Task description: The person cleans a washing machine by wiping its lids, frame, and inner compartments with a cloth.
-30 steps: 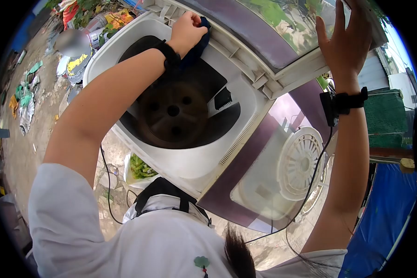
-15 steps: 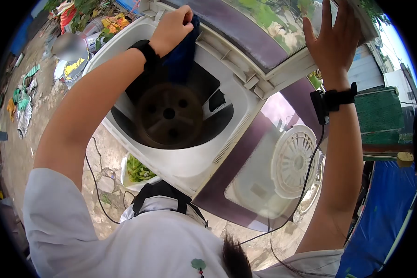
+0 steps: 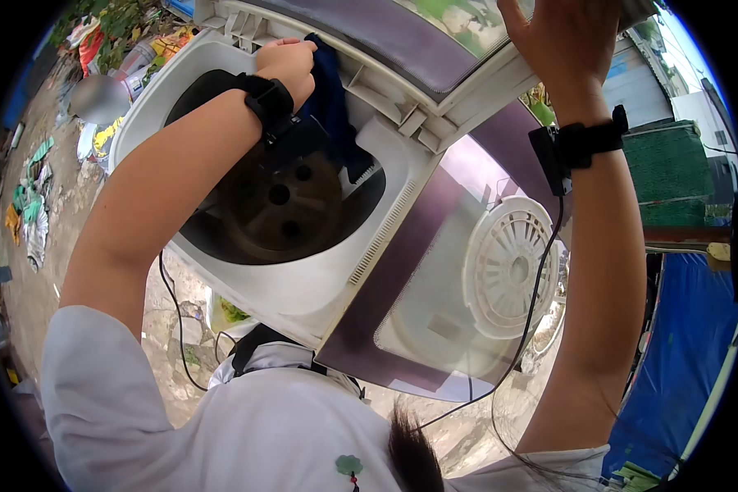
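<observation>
My left hand point(image 3: 287, 64) is closed around the upper end of a dark blue cloth point(image 3: 328, 90) at the back of a washing machine's open tub point(image 3: 336, 299). The cloth hangs down the tub's rear wall, its lower end inside. Below it, the round agitator point(image 3: 279, 197) shows at the tub's bottom. My right hand point(image 3: 566, 41) rests against the raised lid point(image 3: 492, 102) at the upper right, thumb spread from the fingers. The frame's top edge cuts off its fingertips.
A round white slotted plastic cover point(image 3: 512, 266) lies over the machine's right side. Greens in a white bag point(image 3: 230, 312) sit below the tub. A blue tarp point(image 3: 672, 353) hangs at right, and litter point(image 3: 33, 205) lies on the ground at left. A black cable point(image 3: 541, 279) crosses the machine.
My left hand has come down a little with the blue cloth, which now reaches lower along the tub wall. The view has shifted, and my right hand sits higher in the frame.
</observation>
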`<state>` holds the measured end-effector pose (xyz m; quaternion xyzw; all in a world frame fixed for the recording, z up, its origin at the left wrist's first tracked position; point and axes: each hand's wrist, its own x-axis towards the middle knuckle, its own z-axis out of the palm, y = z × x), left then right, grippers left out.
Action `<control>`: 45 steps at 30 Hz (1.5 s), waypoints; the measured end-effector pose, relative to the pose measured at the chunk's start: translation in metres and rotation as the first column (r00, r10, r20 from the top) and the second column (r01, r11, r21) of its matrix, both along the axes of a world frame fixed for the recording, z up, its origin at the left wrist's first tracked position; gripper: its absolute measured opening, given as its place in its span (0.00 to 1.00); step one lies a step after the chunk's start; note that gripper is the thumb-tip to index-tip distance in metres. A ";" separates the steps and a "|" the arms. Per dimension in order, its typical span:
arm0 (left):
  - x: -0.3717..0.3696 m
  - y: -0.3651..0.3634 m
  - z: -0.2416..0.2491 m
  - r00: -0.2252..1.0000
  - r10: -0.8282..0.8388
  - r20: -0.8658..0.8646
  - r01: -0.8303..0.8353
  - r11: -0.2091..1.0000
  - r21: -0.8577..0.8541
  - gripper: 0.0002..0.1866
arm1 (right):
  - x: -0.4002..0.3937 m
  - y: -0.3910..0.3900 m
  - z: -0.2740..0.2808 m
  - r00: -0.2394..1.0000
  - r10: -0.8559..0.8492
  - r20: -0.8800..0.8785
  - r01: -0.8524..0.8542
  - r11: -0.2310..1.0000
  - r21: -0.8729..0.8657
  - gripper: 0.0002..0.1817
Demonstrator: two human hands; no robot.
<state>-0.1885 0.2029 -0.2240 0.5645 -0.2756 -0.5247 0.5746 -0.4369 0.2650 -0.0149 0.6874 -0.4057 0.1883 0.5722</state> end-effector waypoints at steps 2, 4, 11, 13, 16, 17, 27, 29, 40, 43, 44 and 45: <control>0.007 -0.016 -0.027 0.762 -0.059 0.644 0.270 0.934 -0.234 0.12 | -0.005 -0.005 0.001 0.999 -0.023 -0.046 0.021 0.999 -0.042 0.38; 0.004 -0.016 -0.034 0.571 -0.012 0.821 0.398 0.879 -0.264 0.12 | -0.004 -0.003 -0.001 0.999 -0.004 -0.040 0.002 0.999 -0.045 0.37; -0.045 0.048 0.007 0.955 -0.086 0.284 0.151 0.964 -0.217 0.12 | -0.007 -0.012 -0.002 0.996 -0.070 -0.062 0.065 0.994 -0.083 0.37; -0.024 0.047 0.010 0.747 -0.136 0.650 0.443 0.832 -0.334 0.08 | -0.006 -0.010 0.000 0.995 -0.069 -0.069 0.063 0.994 -0.095 0.39; 0.010 0.031 0.002 0.172 0.360 0.917 0.887 0.348 -0.303 0.05 | -0.003 -0.006 0.002 0.998 -0.052 -0.047 0.049 0.997 -0.066 0.40; 0.015 0.026 0.005 0.084 0.407 0.910 0.929 0.298 -0.219 0.06 | -0.004 -0.004 0.002 0.997 -0.062 -0.053 0.060 0.997 -0.049 0.40; 0.042 0.004 0.011 -0.374 0.713 0.594 0.913 0.397 0.098 0.06 | -0.004 0.000 0.000 0.995 -0.073 -0.066 0.071 0.997 -0.038 0.42; 0.022 0.011 0.004 -0.483 0.688 0.542 0.843 0.532 0.076 0.06 | 0.001 0.003 0.000 1.000 -0.013 -0.027 0.013 1.000 0.003 0.42; 0.010 0.010 0.033 0.190 0.015 0.982 0.754 0.638 -0.156 0.07 | 0.006 0.006 0.000 0.909 0.322 0.265 -0.369 0.917 0.153 0.39; -0.014 0.023 0.022 0.496 -0.053 0.867 0.719 0.585 -0.376 0.07 | 0.007 -0.002 -0.002 0.716 0.488 0.498 -0.634 0.754 0.172 0.40; -0.016 0.023 0.018 0.495 -0.009 0.869 0.681 0.625 -0.381 0.07 | 0.006 -0.001 -0.002 0.901 0.349 0.256 -0.388 0.914 0.120 0.40; -0.012 0.021 0.015 0.545 -0.054 0.837 0.674 0.622 -0.398 0.08 | 0.004 0.001 -0.001 0.991 0.131 0.020 -0.131 0.991 -0.006 0.40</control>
